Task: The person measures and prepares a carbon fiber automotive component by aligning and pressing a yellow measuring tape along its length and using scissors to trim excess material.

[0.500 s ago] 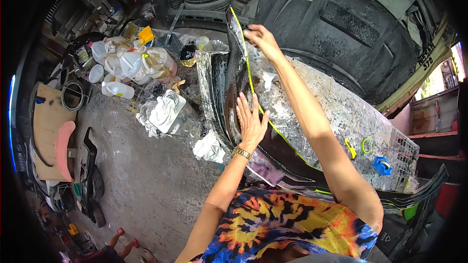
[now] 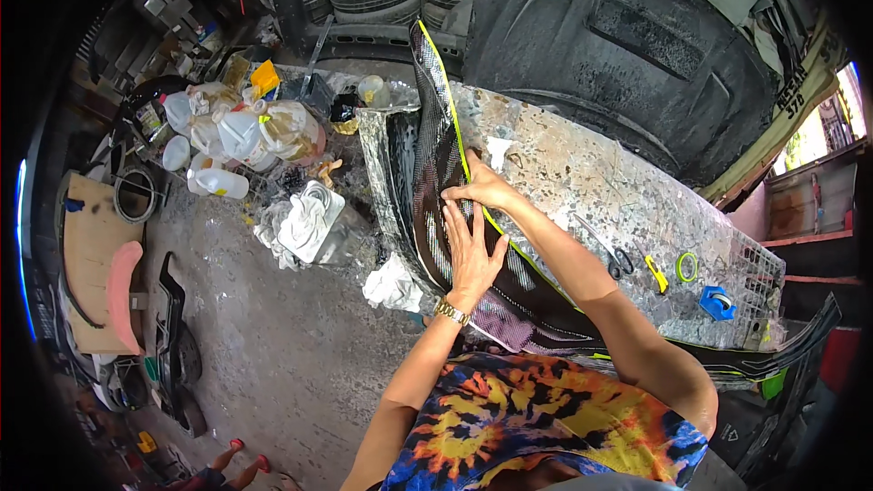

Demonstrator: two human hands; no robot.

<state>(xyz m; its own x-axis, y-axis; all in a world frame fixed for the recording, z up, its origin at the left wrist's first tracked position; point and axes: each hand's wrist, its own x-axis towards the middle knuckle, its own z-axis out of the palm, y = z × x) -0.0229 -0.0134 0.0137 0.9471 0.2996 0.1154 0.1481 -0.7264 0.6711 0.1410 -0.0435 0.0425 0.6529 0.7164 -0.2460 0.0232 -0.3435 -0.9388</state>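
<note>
A long strip of black carbon-fibre cloth [image 2: 439, 150], edged with yellow-green tape [image 2: 449, 89], lies over a dark curved moulded part [image 2: 406, 182] on the worktable. My left hand [image 2: 473, 259] rests flat on the cloth with its fingers stretched out, a gold watch on the wrist. Just beyond its fingertips, my right hand [image 2: 486, 186] is at the taped edge. The right thumb crosses onto the cloth while the other fingers bend at the edge, partly hidden. A pinkish film [image 2: 500, 323] shows below my left hand.
On the spotted worktable [image 2: 546, 173] to the right lie scissors [image 2: 619, 262], a yellow cutter [image 2: 655, 275], a green tape roll [image 2: 687, 266] and a blue tape dispenser [image 2: 717, 303]. Several plastic jugs [image 2: 241, 132] and white rags [image 2: 393, 285] are left. A black car hood [image 2: 627, 55] stands behind.
My right hand has come down along the taped edge toward my left hand, its thumb now on the cloth. My left hand stays flat. The scissors, formerly behind my right arm, now show.
</note>
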